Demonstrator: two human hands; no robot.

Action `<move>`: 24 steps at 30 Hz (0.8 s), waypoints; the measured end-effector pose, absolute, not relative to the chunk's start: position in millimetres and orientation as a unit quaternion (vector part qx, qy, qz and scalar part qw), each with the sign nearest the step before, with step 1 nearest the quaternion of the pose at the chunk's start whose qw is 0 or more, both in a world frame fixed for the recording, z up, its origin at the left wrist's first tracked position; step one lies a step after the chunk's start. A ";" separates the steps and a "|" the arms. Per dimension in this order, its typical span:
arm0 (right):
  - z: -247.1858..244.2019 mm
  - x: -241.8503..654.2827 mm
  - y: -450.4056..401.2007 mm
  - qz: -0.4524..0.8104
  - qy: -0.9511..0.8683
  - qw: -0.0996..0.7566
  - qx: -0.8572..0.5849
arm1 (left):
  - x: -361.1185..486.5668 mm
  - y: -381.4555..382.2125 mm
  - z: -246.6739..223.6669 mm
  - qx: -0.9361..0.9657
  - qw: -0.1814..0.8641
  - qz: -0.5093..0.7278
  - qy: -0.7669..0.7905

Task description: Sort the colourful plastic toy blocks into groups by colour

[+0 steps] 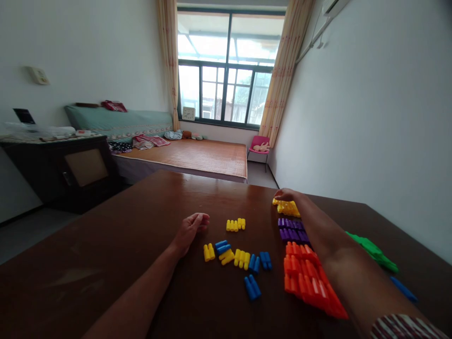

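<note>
My right hand reaches to the table's far right side, its fingers bent down onto a small yellow plastic bullet-shaped block. Beside it lies a yellow-orange group of blocks, partly behind my wrist. Left of the middle, my left hand rests on edge with curled fingers; anything inside them is hidden. Nearest to it are a yellow pair of pegs and a blue pair. More yellow blocks and blue blocks lie scattered between my hands, with a small yellow cluster farther back.
Purple blocks and a stacked orange-red group stand in rows by my right forearm. Beyond the forearm are green blocks and a blue piece. The brown table ends before a bed; a pink chair stands behind.
</note>
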State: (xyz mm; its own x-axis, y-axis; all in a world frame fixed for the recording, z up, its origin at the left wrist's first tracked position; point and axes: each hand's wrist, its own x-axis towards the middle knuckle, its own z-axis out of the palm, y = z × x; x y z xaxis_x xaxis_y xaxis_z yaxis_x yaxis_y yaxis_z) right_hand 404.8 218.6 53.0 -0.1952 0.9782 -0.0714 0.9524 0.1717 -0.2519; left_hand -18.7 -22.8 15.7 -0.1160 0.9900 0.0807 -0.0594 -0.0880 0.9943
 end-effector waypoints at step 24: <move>89.3 286.0 115.4 0.159 -0.868 0.050 -0.467 | -14.6 -21.5 14.0 0.461 0.483 0.586 0.459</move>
